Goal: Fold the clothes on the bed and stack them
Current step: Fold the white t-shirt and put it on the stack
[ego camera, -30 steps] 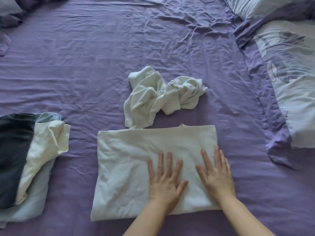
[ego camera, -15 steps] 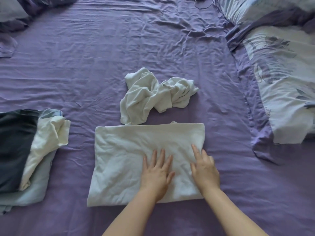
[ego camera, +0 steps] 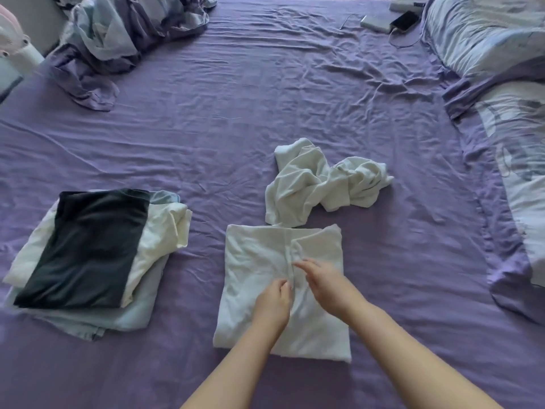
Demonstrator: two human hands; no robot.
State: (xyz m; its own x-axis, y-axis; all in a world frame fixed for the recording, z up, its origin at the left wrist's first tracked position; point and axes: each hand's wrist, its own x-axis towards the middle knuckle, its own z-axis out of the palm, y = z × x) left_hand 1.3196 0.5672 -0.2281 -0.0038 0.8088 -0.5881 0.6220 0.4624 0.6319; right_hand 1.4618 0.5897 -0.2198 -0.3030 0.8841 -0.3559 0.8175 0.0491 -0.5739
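Observation:
A white garment (ego camera: 253,267) lies folded flat on the purple bed sheet (ego camera: 295,98) in front of me. Its right side is laid over toward the middle, and the flap's edge runs down the centre. My left hand (ego camera: 272,301) sits on that edge with its fingers curled onto the cloth. My right hand (ego camera: 324,278) lies just to the right on the flap, fingers stretched toward the edge. Touching the folded piece's far edge is a crumpled white garment (ego camera: 318,184). At the left is a stack of folded clothes (ego camera: 91,249) with a dark piece on top.
A bunched purple and grey duvet (ego camera: 118,36) lies at the far left corner. Pillows (ego camera: 501,69) line the right side. A phone (ego camera: 405,20) and a power bank (ego camera: 374,25) with a cable rest near the far right.
The white garment's right side has been folded over to the middle, so it is narrower. Both hands moved from pressing flat to the central edge. My view has lifted and shows more of the bed.

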